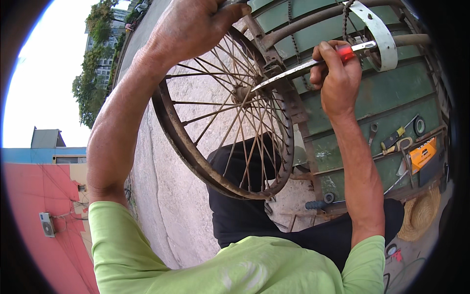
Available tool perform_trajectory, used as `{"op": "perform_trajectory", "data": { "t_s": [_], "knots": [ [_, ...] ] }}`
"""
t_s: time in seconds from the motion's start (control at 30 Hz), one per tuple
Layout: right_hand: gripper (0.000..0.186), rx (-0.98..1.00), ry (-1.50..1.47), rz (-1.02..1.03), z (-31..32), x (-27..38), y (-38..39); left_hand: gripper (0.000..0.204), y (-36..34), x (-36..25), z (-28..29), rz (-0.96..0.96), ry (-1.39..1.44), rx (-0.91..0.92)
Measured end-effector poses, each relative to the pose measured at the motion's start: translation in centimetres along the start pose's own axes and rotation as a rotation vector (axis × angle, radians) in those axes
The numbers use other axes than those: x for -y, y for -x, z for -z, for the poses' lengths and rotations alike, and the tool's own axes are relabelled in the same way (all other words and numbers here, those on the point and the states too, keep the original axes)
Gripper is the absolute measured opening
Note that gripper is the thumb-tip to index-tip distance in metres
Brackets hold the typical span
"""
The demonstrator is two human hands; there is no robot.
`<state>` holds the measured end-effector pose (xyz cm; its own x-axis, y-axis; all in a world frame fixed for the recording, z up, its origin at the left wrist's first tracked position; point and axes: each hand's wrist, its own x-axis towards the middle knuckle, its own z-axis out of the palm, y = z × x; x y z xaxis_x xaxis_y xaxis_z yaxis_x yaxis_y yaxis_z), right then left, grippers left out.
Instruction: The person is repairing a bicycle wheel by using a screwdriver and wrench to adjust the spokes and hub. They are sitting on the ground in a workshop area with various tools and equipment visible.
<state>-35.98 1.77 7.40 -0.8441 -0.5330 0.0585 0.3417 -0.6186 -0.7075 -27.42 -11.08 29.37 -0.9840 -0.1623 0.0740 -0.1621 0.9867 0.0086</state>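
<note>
A rusty spoked wheel [210, 169], its rim without a tyre, stands in front of me beside a green metal cart bed. My right hand [339, 78] is closed around a long, slim metal tool [293, 72] with a red section near its far end; its exact kind does not show. The tool's pointed tip meets the wheel hub [243, 94], seemingly touching it. At the upper left, my left hand [193, 27] is curled above the wheel's top. Its thumb lies against something dark that the picture's edge cuts off, so what it holds is unclear.
On the green panel [362, 127] lie a spanner [373, 132], a yellow-black screwdriver [393, 138], a tape roll [419, 126] and an orange box [423, 155]. A chain [290, 29] and white curved metal strip [379, 34] are beyond. A straw hat [419, 213] rests at lower right.
</note>
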Motion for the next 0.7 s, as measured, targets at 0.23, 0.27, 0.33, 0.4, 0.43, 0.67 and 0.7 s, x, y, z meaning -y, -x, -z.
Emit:
{"op": "perform_trajectory", "data": {
  "t_s": [0.23,0.27,0.33,0.4,0.43,0.67,0.7],
  "knots": [
    [0.019,-0.041,-0.042,-0.003,0.4,1.0,-0.7,0.046,2.9,-1.7,0.8,0.254,0.367,-0.081],
    [0.019,-0.031,-0.044,-0.004,0.7,0.8,-0.8,0.046,3.6,-1.7,0.4,0.238,0.39,-0.056],
    [0.018,-0.017,-0.036,-0.008,1.0,0.6,-0.9,0.044,4.4,-2.3,-0.9,0.154,0.414,-0.041],
    [0.017,-0.005,-0.028,-0.018,1.0,0.5,-0.8,0.044,4.2,-2.6,-0.9,0.055,0.193,-0.072],
    [0.017,-0.006,-0.03,-0.018,1.1,0.4,-0.9,0.044,4.1,-2.3,-1.1,-0.001,0.132,-0.103],
    [0.017,-0.026,-0.049,-0.011,1.5,0.9,-1.5,0.042,0.4,0.9,0.2,0.145,0.023,-0.157],
    [0.017,-0.022,-0.044,-0.007,1.6,0.9,-1.5,0.042,-0.3,1.2,0.4,0.26,0.079,-0.163]
  ]
}}
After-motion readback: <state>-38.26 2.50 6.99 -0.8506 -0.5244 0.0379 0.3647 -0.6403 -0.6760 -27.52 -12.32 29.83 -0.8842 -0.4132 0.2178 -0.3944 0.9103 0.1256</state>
